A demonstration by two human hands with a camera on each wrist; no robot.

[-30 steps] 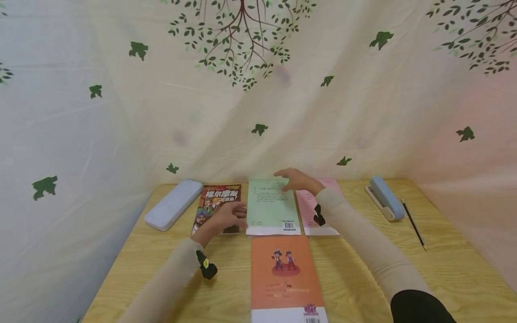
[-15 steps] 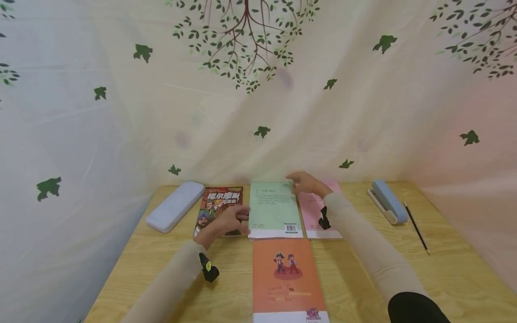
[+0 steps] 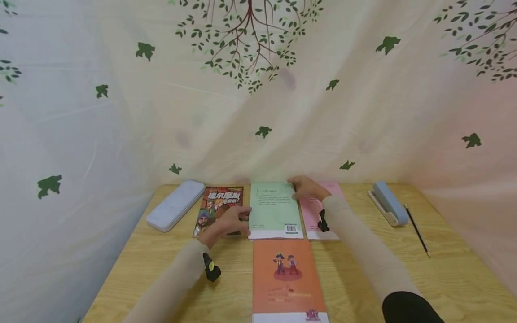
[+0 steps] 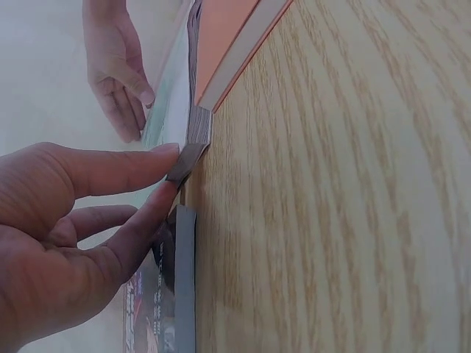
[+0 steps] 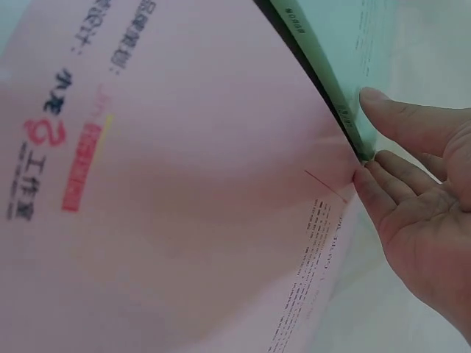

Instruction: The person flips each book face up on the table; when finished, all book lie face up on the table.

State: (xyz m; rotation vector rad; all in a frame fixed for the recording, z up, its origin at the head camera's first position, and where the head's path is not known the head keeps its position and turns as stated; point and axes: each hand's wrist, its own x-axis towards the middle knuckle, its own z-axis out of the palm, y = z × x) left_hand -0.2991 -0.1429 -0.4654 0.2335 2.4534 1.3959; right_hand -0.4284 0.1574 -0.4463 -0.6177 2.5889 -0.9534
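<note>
A light-green book (image 3: 274, 211) lies back cover up in the middle of the table. My left hand (image 3: 228, 222) pinches its near left corner; in the left wrist view, thumb and index finger close on the page edges (image 4: 193, 143). At the far right corner, my right hand (image 3: 308, 187) grips the same book, its thumb on the green cover (image 5: 346, 81) and its fingers at the corner. Left of it is a comic-style book (image 3: 214, 202), partly hidden by my left hand. A pink book (image 3: 313, 213) sits to the right, under my right wrist.
An orange book (image 3: 282, 273) lies directly in front of the green one. At the far left is a pale lavender case (image 3: 175, 206). A blue stapler (image 3: 387, 204) and a dark pencil (image 3: 417, 231) lie on the right. A patterned cloth (image 3: 226, 121) hangs behind the table (image 3: 359, 278).
My right hand first shifted right from above the green book, then came down onto its far right corner. My left hand has edged in and taken hold of the near left corner.
</note>
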